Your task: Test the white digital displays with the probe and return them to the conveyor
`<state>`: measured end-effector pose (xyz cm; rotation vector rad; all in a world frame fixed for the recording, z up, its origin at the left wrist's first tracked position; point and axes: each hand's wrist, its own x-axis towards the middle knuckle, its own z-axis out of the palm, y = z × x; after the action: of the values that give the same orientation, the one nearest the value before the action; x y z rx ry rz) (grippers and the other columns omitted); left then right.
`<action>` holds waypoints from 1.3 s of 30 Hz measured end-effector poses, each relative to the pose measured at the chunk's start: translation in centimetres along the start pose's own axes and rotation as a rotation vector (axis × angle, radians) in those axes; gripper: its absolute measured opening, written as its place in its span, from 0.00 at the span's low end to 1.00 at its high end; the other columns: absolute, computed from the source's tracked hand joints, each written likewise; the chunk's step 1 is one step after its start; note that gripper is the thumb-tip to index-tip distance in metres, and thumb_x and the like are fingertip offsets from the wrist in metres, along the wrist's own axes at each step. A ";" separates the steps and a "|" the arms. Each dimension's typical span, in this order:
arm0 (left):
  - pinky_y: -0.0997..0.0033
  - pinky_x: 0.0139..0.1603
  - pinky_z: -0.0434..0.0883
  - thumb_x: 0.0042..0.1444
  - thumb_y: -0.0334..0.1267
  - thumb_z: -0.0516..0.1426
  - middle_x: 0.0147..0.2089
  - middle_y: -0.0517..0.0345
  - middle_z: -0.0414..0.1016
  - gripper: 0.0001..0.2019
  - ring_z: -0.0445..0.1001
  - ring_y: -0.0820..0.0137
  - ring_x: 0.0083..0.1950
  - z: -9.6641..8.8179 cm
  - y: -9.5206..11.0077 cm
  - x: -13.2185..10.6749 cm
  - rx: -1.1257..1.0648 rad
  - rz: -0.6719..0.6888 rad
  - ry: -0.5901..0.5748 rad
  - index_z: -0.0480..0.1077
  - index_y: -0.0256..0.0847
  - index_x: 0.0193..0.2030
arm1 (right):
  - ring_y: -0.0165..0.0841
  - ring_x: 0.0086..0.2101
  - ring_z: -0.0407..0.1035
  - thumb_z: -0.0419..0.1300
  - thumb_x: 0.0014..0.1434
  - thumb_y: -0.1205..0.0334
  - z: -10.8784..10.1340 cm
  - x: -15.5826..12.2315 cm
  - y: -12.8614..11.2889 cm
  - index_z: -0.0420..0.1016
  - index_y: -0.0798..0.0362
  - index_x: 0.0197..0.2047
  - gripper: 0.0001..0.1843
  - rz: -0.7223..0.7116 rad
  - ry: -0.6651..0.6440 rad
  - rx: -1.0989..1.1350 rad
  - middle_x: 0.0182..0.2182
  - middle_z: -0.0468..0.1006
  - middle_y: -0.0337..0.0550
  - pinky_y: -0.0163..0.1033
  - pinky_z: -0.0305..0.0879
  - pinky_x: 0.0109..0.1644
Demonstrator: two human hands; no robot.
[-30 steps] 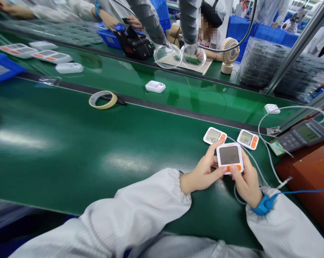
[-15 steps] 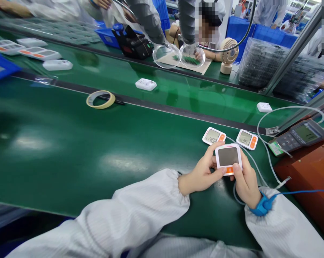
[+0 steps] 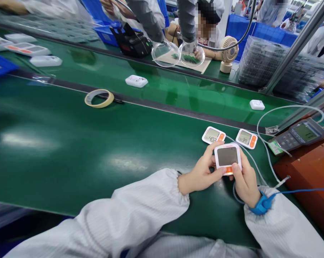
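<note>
A small white device with an orange strip and a blank grey screen [image 3: 227,157] is held up between both my hands. My left hand [image 3: 202,172] grips its left side, thumb at the lower edge. My right hand [image 3: 245,179] wraps round its right side, with a blue wrist strap [image 3: 262,205] on that wrist. Just beyond lie two like devices with lit screens, one reading 40.2 [image 3: 213,134] and one reading 39 [image 3: 247,138], flat on the green belt [image 3: 97,143].
A tape roll [image 3: 98,98] lies on the belt's far edge. White units [image 3: 136,81] [image 3: 257,104] ride the far conveyor. A handheld meter [image 3: 298,134] with white tubing sits right, on a brown box [image 3: 312,172]. Co-workers, a small fan [image 3: 227,50] and stacked trays [image 3: 274,68] stand beyond.
The white units on the far conveyor have travelled left. My hands and the held device have barely shifted; the right thumb has slid off the orange strip.
</note>
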<state>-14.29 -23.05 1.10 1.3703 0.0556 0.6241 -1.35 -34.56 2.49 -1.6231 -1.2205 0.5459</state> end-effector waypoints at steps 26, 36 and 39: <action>0.74 0.34 0.72 0.66 0.39 0.56 0.40 0.59 0.71 0.28 0.71 0.76 0.31 0.2 -0.1 -0.2 -0.007 -0.015 0.023 0.45 0.50 0.66 | 0.30 0.19 0.69 0.49 0.71 0.56 0.0 0.1 0.0 0.55 0.53 0.70 0.27 -0.018 -0.001 -0.026 0.21 0.72 0.34 0.35 0.71 0.25; 0.71 0.36 0.72 0.65 0.42 0.57 0.41 0.56 0.72 0.30 0.73 0.73 0.33 0.2 0.0 -0.2 0.011 -0.028 0.032 0.44 0.48 0.66 | 0.31 0.19 0.69 0.48 0.71 0.54 -0.1 0.0 0.0 0.55 0.52 0.70 0.27 -0.008 -0.016 -0.020 0.21 0.73 0.35 0.34 0.70 0.24; 0.70 0.37 0.73 0.64 0.42 0.57 0.43 0.55 0.71 0.30 0.74 0.71 0.36 0.2 0.0 -0.2 0.010 -0.033 0.039 0.44 0.49 0.67 | 0.31 0.19 0.69 0.48 0.71 0.54 -0.2 0.0 -0.1 0.54 0.52 0.70 0.28 0.005 -0.021 -0.023 0.22 0.73 0.35 0.35 0.71 0.25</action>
<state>-14.40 -23.31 1.07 1.3648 0.1127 0.6229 -1.25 -34.61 2.65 -1.6438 -1.2420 0.5552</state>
